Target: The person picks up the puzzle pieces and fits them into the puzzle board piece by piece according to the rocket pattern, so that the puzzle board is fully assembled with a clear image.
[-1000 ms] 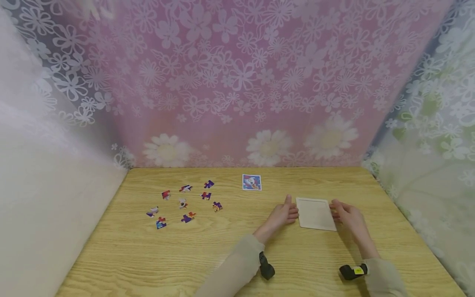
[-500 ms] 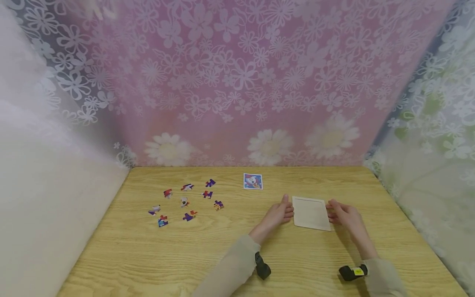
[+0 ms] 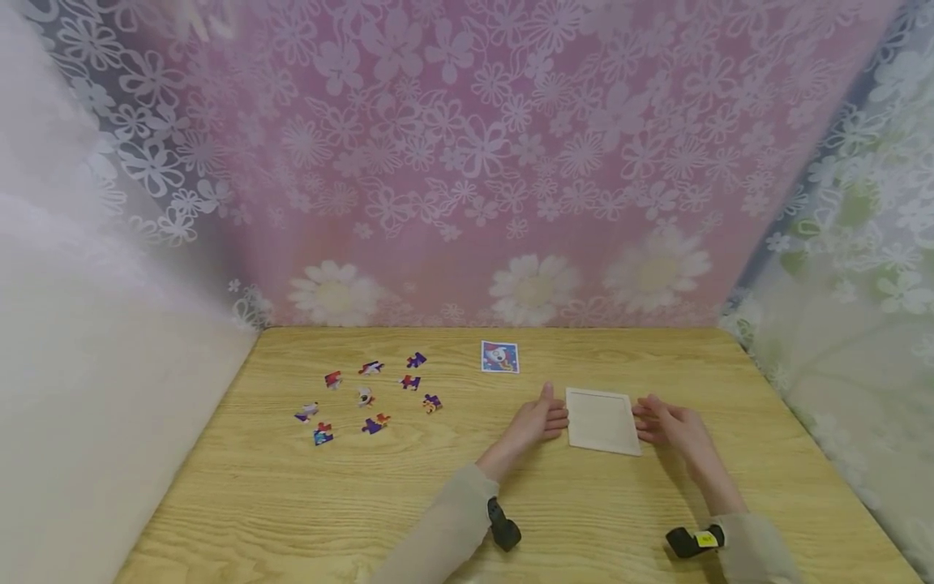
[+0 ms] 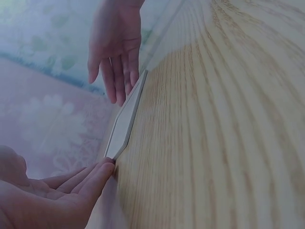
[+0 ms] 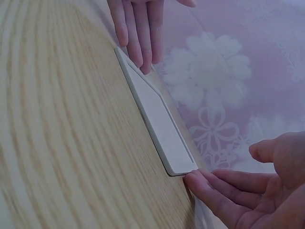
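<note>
Puzzle tray [image 3: 602,422]: lay on wooden table [image 3: 576,519] between left hand [image 3: 531,427] and right hand [image 3: 677,430], showing no clear long axis.
Left grip: touched left edge, grasping nothing.
Right grip: touched right edge, likewise released.
Nearer hand: was neither.

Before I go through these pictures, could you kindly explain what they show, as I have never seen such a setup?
There is no machine: these are a person's bare left hand and right hand. The wide picture comes from a camera worn on the head, looking forward and down; the close ones come from the black wrist cameras, one per arm.

On the wooden table lie nine separate jigsaw pieces, a small picture card and a pale square board with a raised border. The hands frame the board from opposite sides, fingertips at its edges; neither is curled round it.
</note>
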Action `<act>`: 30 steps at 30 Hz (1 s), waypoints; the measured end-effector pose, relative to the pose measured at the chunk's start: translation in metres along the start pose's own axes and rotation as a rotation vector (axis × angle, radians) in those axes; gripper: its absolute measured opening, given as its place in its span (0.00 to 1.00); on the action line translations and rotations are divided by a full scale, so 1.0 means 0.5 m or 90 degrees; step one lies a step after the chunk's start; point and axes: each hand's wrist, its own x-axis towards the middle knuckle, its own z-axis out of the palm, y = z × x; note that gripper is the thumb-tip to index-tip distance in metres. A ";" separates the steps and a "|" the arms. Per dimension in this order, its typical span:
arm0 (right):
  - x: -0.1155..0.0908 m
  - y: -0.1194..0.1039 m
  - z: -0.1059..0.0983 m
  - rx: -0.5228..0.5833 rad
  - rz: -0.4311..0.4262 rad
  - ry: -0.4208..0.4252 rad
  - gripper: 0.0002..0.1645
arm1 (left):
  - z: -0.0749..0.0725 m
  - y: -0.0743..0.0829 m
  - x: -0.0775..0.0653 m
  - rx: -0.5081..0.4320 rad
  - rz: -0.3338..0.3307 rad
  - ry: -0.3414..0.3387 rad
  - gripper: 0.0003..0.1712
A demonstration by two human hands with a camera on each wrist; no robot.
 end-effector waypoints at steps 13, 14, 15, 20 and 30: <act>-0.006 -0.015 0.013 0.001 0.003 -0.019 0.39 | -0.016 0.002 -0.008 0.007 -0.003 0.006 0.46; -0.006 -0.016 0.014 0.004 0.003 -0.020 0.39 | -0.017 0.002 -0.009 0.004 -0.005 0.009 0.46; -0.006 -0.016 0.016 0.004 0.003 -0.022 0.39 | -0.019 0.002 -0.010 0.002 -0.006 0.012 0.46; -0.004 -0.019 0.027 0.007 0.011 -0.035 0.40 | -0.027 0.000 -0.013 -0.013 -0.011 0.025 0.46; -0.002 -0.031 0.048 0.016 0.028 -0.036 0.39 | -0.049 -0.001 -0.022 0.006 -0.010 0.032 0.47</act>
